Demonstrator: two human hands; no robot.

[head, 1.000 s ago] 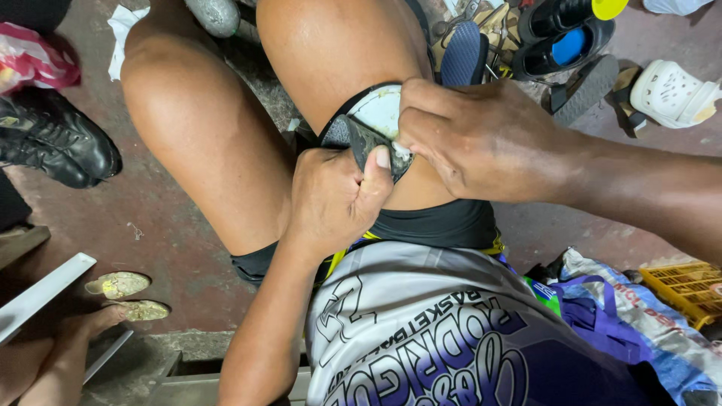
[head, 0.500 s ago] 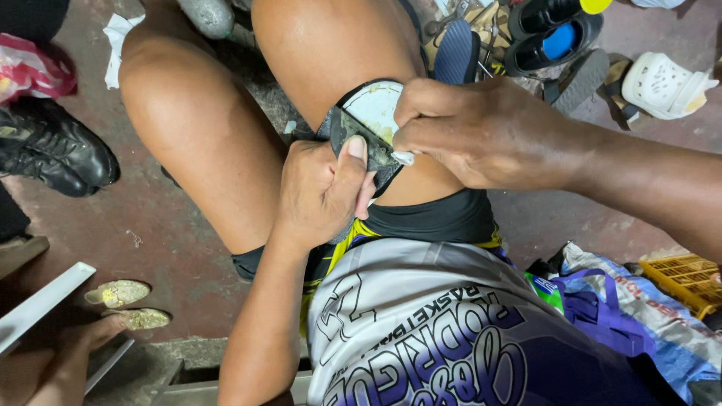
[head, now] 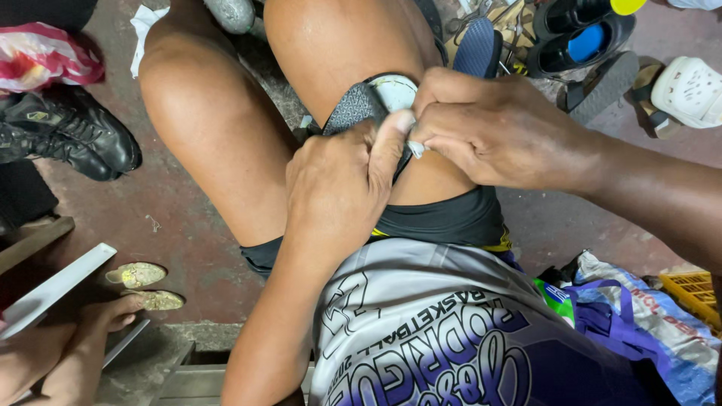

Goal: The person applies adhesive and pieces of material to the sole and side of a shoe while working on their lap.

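Observation:
I am seated, looking down at my bare thighs. A small shoe sole piece [head: 361, 104], dark textured rubber with a whitish inner face, rests on my right thigh. My left hand [head: 338, 188] presses on it from below, the thumb laid along its edge. My right hand [head: 496, 128] comes in from the right and pinches the same piece at its white end. Both hands meet over the piece, and most of it is hidden under the fingers.
Black boots [head: 71, 139] stand at the left. Several shoes and sandals [head: 594, 45] lie at the top right, including a white clog [head: 688, 90]. A blue bag [head: 639, 323] and yellow crate [head: 692, 289] sit lower right. Another person's foot [head: 105, 316] and insoles [head: 143, 286] are lower left.
The sole piece has been turned and pushed up under my right hand, so less of its white face shows. My left thumb has slid up along it.

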